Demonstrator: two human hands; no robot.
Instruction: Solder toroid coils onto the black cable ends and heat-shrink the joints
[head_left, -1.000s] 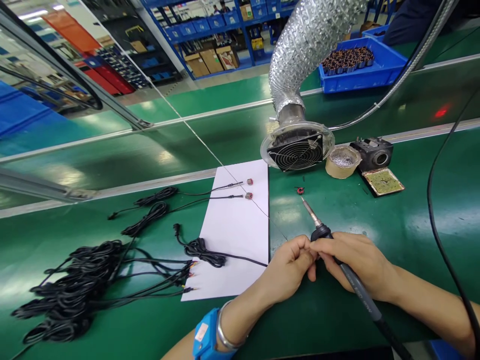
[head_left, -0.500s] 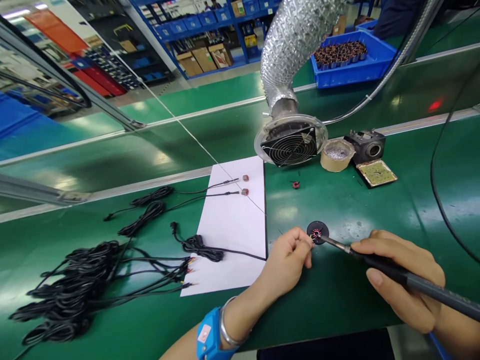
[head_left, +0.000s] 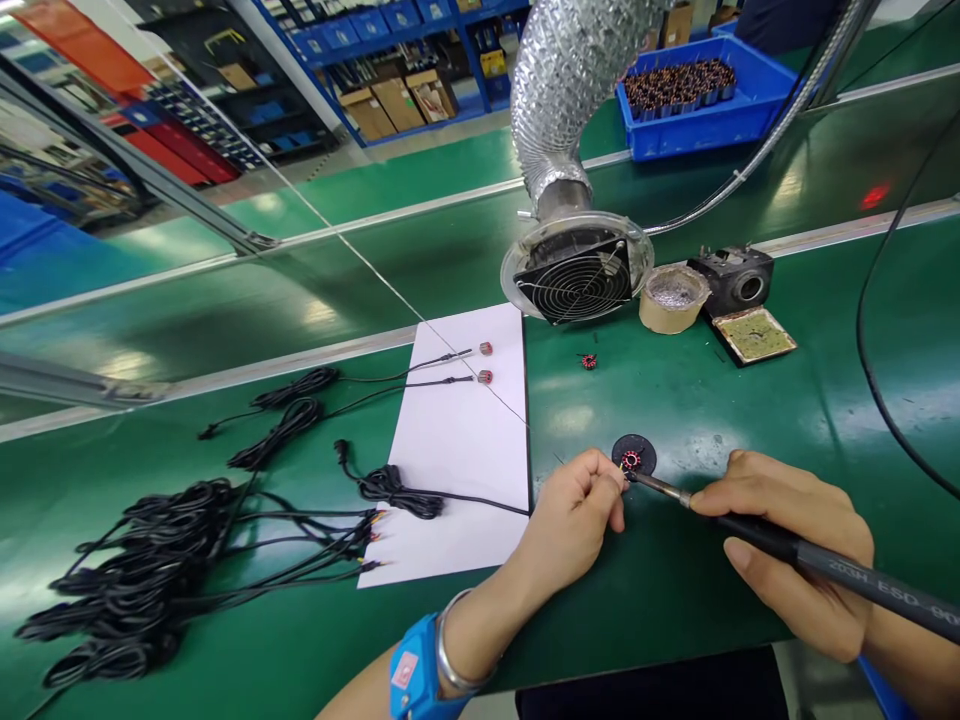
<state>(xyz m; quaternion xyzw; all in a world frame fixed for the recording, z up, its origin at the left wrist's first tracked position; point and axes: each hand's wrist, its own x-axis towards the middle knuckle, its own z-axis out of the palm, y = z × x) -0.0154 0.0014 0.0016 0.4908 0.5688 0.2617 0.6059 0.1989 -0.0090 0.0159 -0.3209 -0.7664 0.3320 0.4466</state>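
My right hand (head_left: 802,550) grips a soldering iron (head_left: 780,542) by its black handle, tip pointing left. That tip is at the near edge of a small red-and-black wound motor stator (head_left: 631,460), which rests on a round black disc (head_left: 643,447). Close by on the left, my left hand (head_left: 581,510) pinches a thin wire end with a yellowish tip beside the stator. A black cable (head_left: 465,498) crosses the white sheet (head_left: 457,450) and disappears behind my left hand. A blue wrist strap (head_left: 426,670) and a metal bangle are on my left arm.
A fume extractor (head_left: 577,280) hangs over the bench. Behind the disc lies another stator (head_left: 589,361). A tape roll (head_left: 673,298) and an iron stand with sponge (head_left: 752,335) sit at right. Bundled cables (head_left: 142,570) cover the left; a blue tray (head_left: 690,135) stands beyond.
The soldering iron's tip has shifted from the stator's middle to its near edge, towards my left fingertips. My left hand keeps its pinch. The whole view has shifted slightly.
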